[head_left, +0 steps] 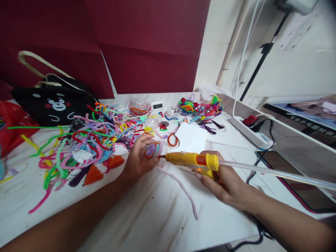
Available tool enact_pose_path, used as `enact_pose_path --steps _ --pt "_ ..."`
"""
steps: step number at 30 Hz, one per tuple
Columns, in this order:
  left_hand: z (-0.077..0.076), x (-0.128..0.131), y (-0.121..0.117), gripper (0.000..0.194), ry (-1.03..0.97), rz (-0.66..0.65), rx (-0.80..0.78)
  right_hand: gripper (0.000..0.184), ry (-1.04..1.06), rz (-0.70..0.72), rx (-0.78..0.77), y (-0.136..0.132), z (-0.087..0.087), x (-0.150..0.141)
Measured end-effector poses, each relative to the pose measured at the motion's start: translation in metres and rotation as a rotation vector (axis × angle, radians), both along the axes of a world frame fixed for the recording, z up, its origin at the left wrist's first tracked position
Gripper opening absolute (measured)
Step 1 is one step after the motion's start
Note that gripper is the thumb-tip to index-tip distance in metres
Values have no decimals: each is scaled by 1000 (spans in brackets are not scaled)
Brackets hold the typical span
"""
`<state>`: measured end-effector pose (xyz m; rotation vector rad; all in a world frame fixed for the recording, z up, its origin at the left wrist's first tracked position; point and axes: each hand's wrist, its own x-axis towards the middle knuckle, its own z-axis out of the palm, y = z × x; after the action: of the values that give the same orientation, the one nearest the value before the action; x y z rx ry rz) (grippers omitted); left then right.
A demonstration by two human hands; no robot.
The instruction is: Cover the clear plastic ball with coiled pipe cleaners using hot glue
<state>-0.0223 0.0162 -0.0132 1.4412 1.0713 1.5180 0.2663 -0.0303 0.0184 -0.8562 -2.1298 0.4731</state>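
My left hand [138, 157] is closed around a clear plastic ball [153, 151] wound with purple, orange and blue pipe cleaner. In my right hand [223, 182] is a yellow hot glue gun [191, 161], its nozzle pointing left at the ball's lower right side. Whether the nozzle touches the ball I cannot tell. A long clear glue stick [275, 172] sticks out of the gun's back end, and a small orange light glows on its body. From under the ball, a pale lilac pipe cleaner [185, 190] trails toward me across the table.
A heap of coloured pipe cleaners [78, 143] and tassels covers the left side, before a black bag [55, 101]. Behind my hands are white paper [191, 136], a small digital clock [157, 105] and decorated balls [188, 106]. A power strip [249, 132] and a phone [299, 182] lie right.
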Motion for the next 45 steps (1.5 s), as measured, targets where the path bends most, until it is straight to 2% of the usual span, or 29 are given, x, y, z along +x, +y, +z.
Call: enact_pose_path --steps 6,10,23,33,40,45 --pt "0 0 0 68 18 -6 -11 24 -72 4 97 0 -1 1" --pt "0 -1 0 66 14 -15 -26 31 -91 8 157 1 -2 2" --pt "-2 -5 3 67 24 -60 -31 31 -91 0 173 -5 12 -6" --pt "8 3 -10 64 -3 -28 -73 33 -128 -19 308 -5 9 -7" --pt "1 -6 0 69 10 -80 -68 26 -133 -16 295 -3 5 -4" --pt "4 -3 -4 67 17 -80 -64 28 -110 -27 274 0 0 -1"
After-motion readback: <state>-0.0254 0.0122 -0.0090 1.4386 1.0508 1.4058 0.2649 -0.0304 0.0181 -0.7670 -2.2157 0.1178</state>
